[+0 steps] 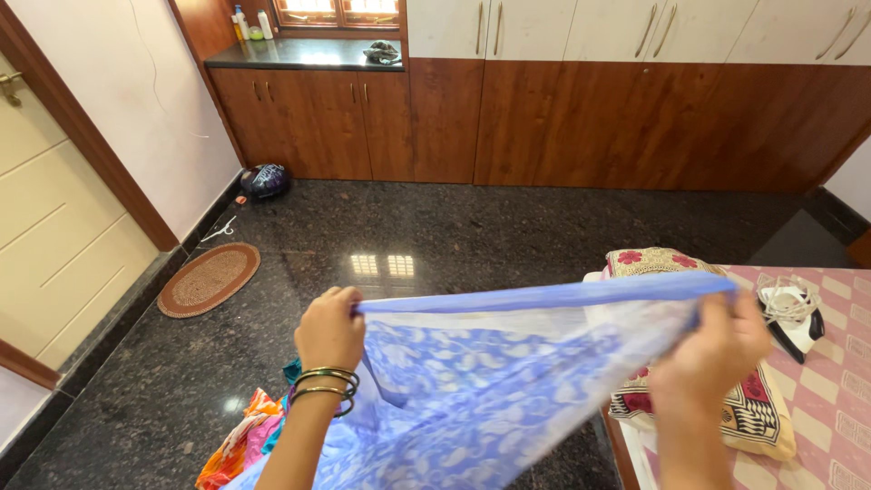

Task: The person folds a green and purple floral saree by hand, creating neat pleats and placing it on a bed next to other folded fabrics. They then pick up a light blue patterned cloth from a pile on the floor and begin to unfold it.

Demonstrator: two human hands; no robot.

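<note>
Both hands hold a thin blue cloth with a white floral print [472,381] stretched out in the air above the dark granite floor [435,236]. The left hand [331,328], with dark bangles [325,383] on its wrist, is closed on one end of the upper edge; the right hand [712,349] pinches the other end. Below the cloth lies a heap of bright clothes [240,445]. A white iron [791,318] and a folded printed cloth [753,408] rest on the pink checked table [835,390] just beside the right hand
</note>
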